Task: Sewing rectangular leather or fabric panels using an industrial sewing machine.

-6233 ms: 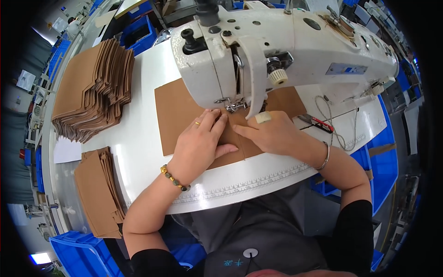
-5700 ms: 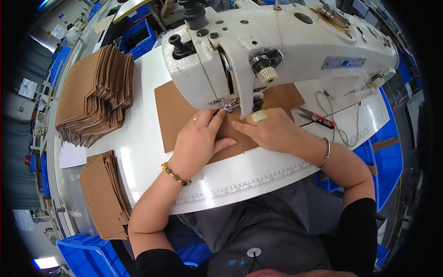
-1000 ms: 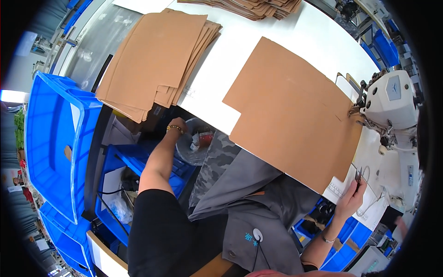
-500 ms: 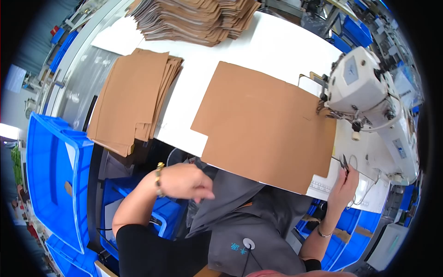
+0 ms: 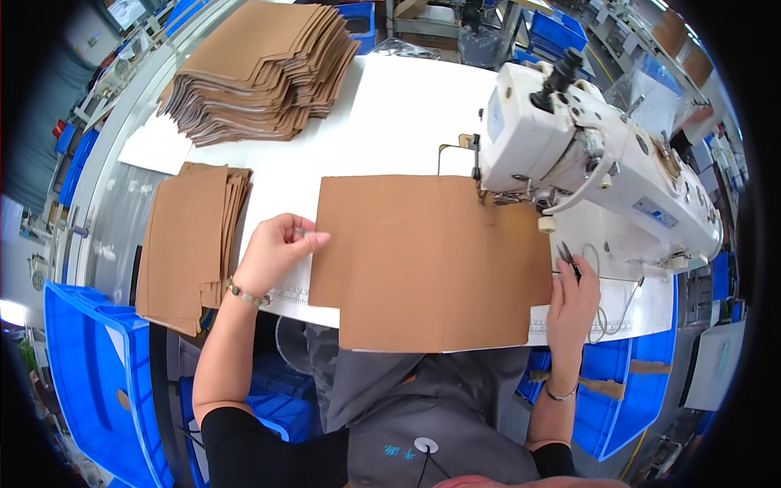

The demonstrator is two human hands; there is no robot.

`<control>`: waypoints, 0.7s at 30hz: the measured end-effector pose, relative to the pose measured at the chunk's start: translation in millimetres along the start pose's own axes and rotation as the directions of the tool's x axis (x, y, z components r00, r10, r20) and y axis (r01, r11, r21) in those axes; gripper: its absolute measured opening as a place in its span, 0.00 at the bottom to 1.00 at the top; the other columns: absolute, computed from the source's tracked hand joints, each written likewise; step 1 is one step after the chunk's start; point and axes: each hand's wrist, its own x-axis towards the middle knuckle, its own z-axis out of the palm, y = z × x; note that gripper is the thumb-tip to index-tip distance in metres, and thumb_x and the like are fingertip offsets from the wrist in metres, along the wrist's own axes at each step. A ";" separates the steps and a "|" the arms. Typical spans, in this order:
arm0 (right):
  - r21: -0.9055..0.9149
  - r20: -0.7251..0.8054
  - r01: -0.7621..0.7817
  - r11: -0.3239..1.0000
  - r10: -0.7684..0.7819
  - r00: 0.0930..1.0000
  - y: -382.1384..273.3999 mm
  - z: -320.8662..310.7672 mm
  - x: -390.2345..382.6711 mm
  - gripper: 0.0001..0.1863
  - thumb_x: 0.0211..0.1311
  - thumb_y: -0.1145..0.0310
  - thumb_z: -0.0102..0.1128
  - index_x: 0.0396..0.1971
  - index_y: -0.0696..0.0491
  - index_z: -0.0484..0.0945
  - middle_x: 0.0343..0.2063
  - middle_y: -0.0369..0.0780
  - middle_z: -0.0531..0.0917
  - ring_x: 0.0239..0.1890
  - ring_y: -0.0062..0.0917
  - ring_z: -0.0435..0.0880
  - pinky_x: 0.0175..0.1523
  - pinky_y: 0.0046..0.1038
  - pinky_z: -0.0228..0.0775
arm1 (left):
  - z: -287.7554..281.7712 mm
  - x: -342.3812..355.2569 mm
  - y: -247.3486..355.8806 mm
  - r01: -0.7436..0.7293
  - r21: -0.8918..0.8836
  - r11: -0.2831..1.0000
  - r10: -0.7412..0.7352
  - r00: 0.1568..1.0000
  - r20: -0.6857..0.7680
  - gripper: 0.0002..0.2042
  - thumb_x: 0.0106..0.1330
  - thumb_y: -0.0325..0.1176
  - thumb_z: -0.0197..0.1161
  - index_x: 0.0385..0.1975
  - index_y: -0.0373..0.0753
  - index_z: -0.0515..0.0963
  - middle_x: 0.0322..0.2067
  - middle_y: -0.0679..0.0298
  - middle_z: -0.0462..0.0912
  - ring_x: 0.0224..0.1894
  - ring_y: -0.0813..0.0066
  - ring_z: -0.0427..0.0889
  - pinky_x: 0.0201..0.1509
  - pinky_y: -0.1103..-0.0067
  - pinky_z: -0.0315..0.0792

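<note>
One white tabletop, with a ruler scale along its near edge, carries one white metal sewing machine. Far left of the sewing machine stands one big blue plastic bin; more blue plastic shows below and nearer than the machine, overlapped too much to count. One flat brown sheet, roughly rectangular with two notched near corners and a line down its face, lies left of the machine, its far right part beneath the needle end. Two piles of similar brown pieces sit farther left of the machine: one tall pile and, closer to the person, one lower pile; their pieces overlap too tightly to number. The left hand, left of the machine, has its thumb tip over the sheet's left edge; whether its grip pinches the sheet cannot be told. The right hand, on the machine's near side, has its grip closed around one pair of small dark metal snips, blades pointing toward the machine.
</note>
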 end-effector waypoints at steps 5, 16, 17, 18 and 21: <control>-0.027 -0.013 0.062 0.998 -0.062 0.998 -0.8 -5.6 3.8 0.18 0.57 0.78 0.62 0.48 0.53 0.85 0.53 0.47 0.79 0.56 0.44 0.78 0.59 0.43 0.69 | 19.6 -5.7 39.8 -0.022 0.462 0.886 0.028 1.000 -0.005 0.18 0.54 0.41 0.80 0.34 0.34 0.84 0.23 0.64 0.82 0.25 0.74 0.79 0.31 0.78 0.74; 0.319 0.031 0.451 0.834 -0.484 0.874 -9.3 -11.1 8.1 0.23 0.45 0.74 0.65 0.47 0.50 0.83 0.52 0.41 0.81 0.56 0.38 0.78 0.58 0.41 0.71 | -10.8 7.6 12.8 0.076 0.436 0.897 -0.025 0.992 -0.122 0.19 0.48 0.37 0.82 0.22 0.33 0.76 0.22 0.64 0.78 0.25 0.75 0.75 0.29 0.75 0.69; 0.311 0.025 0.450 0.837 -0.480 0.877 -8.3 -13.3 7.4 0.23 0.45 0.74 0.65 0.47 0.50 0.83 0.52 0.41 0.81 0.56 0.38 0.78 0.58 0.41 0.71 | -10.9 8.6 12.1 -0.049 0.425 0.904 0.114 0.985 -0.128 0.18 0.50 0.35 0.81 0.22 0.33 0.75 0.23 0.64 0.78 0.26 0.76 0.75 0.30 0.77 0.69; 0.316 0.033 0.438 0.842 -0.471 0.882 -7.3 -14.7 6.0 0.23 0.44 0.74 0.65 0.47 0.50 0.84 0.52 0.41 0.81 0.56 0.38 0.78 0.58 0.41 0.72 | -12.3 8.4 8.9 -0.169 0.415 0.894 0.246 0.959 -0.139 0.17 0.52 0.33 0.80 0.22 0.33 0.74 0.24 0.63 0.78 0.27 0.77 0.75 0.32 0.79 0.70; 0.344 0.021 0.422 0.838 -0.457 0.889 -4.3 -8.5 5.3 0.22 0.44 0.74 0.65 0.45 0.50 0.84 0.51 0.42 0.81 0.54 0.39 0.80 0.58 0.41 0.72 | -42.7 -0.6 21.6 -0.238 -0.120 0.964 0.210 0.955 -0.208 0.08 0.63 0.21 0.69 0.35 0.35 0.75 0.30 0.69 0.80 0.32 0.83 0.76 0.40 0.84 0.72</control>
